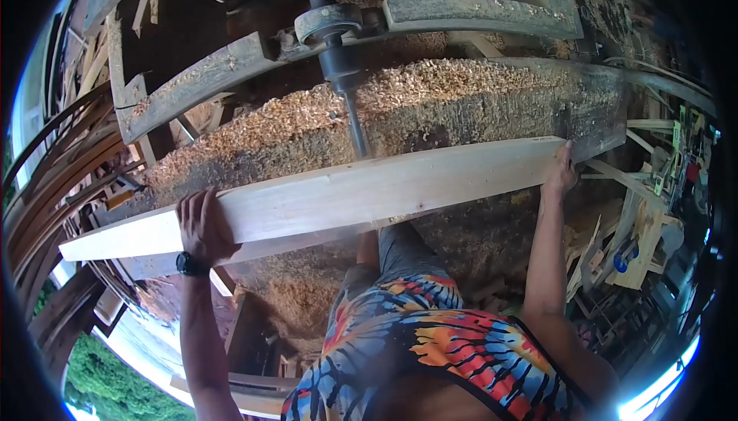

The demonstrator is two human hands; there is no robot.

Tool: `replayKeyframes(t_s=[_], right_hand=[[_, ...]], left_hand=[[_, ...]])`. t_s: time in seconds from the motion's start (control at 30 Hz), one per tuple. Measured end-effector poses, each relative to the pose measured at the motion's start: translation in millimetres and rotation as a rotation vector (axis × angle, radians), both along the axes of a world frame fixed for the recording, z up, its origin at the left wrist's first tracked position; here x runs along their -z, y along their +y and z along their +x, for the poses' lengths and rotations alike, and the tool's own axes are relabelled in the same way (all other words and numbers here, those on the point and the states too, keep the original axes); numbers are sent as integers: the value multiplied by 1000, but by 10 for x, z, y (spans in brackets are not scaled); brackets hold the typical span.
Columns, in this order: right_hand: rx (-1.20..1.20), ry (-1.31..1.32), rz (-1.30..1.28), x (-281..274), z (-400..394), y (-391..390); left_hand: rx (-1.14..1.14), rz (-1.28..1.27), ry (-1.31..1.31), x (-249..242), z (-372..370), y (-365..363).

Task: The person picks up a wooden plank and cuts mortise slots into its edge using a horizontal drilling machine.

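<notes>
A long, pale wooden plank [361,194] lies across the view, its left end closer to me. My left hand [206,229], with a dark watch on its wrist, is closed over the plank's left part, fingers bent over the far edge. At the right end my right hand [561,171] grips the plank, fingertips up at its corner. A drill bit [355,125] in a dark chuck [337,61] points toward me, its tip right at the plank's far edge near the middle. Under the plank is a worn, dark wooden worktable [492,121].
Wood shavings [438,75] are heaped along the worktable behind the bit. A thick wooden frame [477,17] surrounds the drill's shaft. Curved wood strips [58,159] are stacked at the left. Offcuts [638,244] and a blue round object [624,258] are at the right.
</notes>
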State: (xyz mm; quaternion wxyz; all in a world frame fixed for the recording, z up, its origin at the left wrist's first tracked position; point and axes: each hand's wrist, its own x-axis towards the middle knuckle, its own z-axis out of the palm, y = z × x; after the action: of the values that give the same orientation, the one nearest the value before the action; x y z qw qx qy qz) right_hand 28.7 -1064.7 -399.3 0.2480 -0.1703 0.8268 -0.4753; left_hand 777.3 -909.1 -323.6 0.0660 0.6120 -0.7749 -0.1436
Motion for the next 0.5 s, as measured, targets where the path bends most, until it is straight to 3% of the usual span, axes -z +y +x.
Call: replayKeyframes(t_s=[0.5], right_hand=[[-16,36,1,-44,167,-33]], left_hand=[[31,6,-19,7,122,-47]])
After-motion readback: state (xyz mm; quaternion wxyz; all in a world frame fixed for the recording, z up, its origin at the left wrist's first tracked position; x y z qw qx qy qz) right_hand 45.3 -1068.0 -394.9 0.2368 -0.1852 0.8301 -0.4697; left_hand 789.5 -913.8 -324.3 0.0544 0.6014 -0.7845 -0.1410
